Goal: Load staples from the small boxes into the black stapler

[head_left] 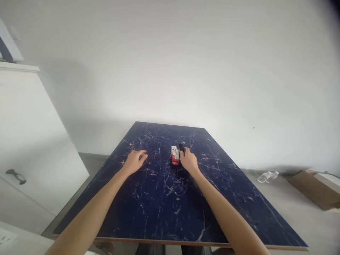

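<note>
A small red and white box (175,155) rests on the dark blue marbled table (159,198), a little right of its middle. Just to its right, my right hand (188,159) is closed around a black cylindrical object (181,147), whose dark end shows above my fingers. What kind of object it is I cannot make out. On the left part of the tabletop, my left hand (135,161) is apart from the box, its fingers loosely curved with a gap to the thumb, holding nothing.
A white cabinet (34,134) with a dark handle (16,176) stands to the left. On the floor at the right lie clear plastic bottles (267,176) and a cardboard box (316,187). A pale wall (170,63) rises behind the table.
</note>
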